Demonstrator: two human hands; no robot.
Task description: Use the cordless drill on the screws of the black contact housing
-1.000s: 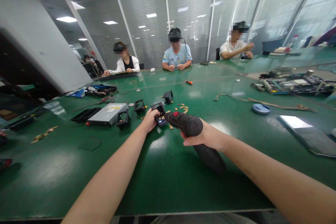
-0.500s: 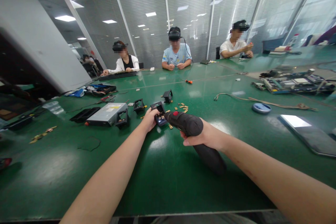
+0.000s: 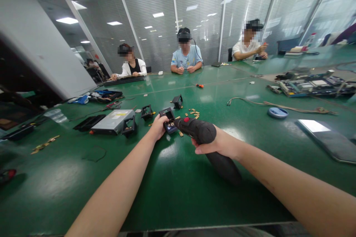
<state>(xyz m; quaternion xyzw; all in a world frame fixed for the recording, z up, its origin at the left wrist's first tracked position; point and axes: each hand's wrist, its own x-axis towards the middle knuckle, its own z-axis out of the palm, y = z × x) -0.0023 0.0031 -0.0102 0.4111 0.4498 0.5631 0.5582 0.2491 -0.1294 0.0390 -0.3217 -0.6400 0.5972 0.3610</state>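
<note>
Black box (image 3: pixel 171 129), one of them in hand, sits on the green table (image 3: pixel 172 200) in front of the person, near the middle of the view. One left hand (image 3: pixel 158 127) pinches it at its near left side, the thumb over the rim; the other fingers are mostly hidden. One right hand (image 3: pixel 213 146) is wrapped around the handle of one black drill (image 3: pixel 201 132), whose nose points at the box; whether the bit touches anything inside, I cannot tell. Three loose black frames stand about: one (image 3: pixel 177 101) just beyond the box, two (image 3: pixel 146 112) (image 3: pixel 129 126) to its left. One silver disc drive (image 3: pixel 114 121) lies beside the nearest frame. Small brass pieces (image 3: pixel 197 116) lie scattered right of the box, too tiny to count surely. Farther right are one blue lid (image 3: pixel 277 112) and one circuit board (image 3: pixel 317 84). Three people (image 3: pixel 187 59) sit across the table.
</note>
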